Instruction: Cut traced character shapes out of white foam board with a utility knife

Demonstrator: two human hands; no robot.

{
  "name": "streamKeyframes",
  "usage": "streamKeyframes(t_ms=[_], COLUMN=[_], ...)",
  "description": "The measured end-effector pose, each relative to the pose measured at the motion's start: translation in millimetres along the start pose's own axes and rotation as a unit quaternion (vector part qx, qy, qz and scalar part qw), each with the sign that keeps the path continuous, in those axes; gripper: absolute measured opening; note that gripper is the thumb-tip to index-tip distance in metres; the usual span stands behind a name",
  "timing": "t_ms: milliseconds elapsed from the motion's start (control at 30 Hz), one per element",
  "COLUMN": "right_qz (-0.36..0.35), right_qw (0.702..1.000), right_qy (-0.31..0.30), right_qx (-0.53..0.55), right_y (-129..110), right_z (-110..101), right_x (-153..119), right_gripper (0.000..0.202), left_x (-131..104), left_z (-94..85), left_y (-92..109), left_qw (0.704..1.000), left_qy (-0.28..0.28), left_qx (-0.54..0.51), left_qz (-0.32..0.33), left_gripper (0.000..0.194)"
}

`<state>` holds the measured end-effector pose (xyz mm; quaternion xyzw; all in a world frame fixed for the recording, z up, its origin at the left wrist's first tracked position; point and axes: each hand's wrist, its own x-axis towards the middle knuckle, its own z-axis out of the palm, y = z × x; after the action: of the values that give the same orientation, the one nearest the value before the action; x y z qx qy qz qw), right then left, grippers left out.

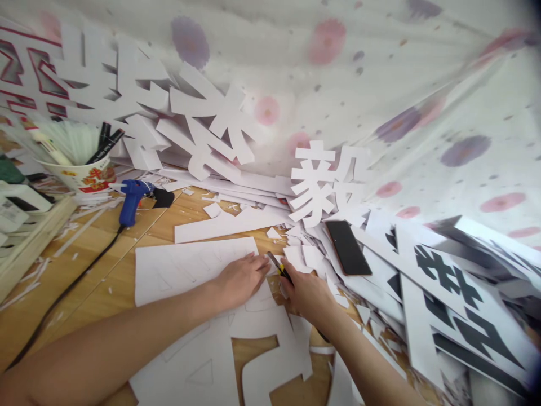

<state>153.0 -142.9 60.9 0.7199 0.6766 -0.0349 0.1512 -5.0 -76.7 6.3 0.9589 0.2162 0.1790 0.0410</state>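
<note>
White sheets with faint pencil outlines lie on the wooden table, the upper one (169, 270) overlapping a lower sheet (190, 372) with cut-out openings. My left hand (243, 282) presses flat on the upper sheet near its right edge, fingers stretched out and pointing right. In my right hand (306, 290) is a yellow and black utility knife (279, 267), its blade pointing up and left, close to my left fingertips and the sheet's right edge. Whether the blade touches the paper cannot be made out.
A blue glue gun (132, 202) with a black cord and a paper cup (91, 176) of pens stand left. A phone (349, 248) lies on paper scraps at right. White cut-out characters (313, 183) lean against the patterned curtain (329, 84). Black-and-white sheets (460, 304) pile up far right.
</note>
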Motion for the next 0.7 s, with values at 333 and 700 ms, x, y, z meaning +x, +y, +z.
streamKeyframes(t_ms=[333, 700], right_qz=[-0.045, -0.063], right_qw=[0.995, 0.991], right_qy=[-0.029, -0.021], right_qx=[-0.085, -0.118], right_y=[-2, -5], right_z=[-26, -25], right_x=[8, -3], right_gripper=[0.044, 0.044], left_x=[1, 1], left_z=[-0.1, -2.5], left_y=[2, 2], left_qw=[0.999, 0.998], left_qy=[-0.039, -0.052], left_qx=[-0.010, -0.019], left_qz=[-0.023, -0.039], left_gripper=[0.030, 0.033])
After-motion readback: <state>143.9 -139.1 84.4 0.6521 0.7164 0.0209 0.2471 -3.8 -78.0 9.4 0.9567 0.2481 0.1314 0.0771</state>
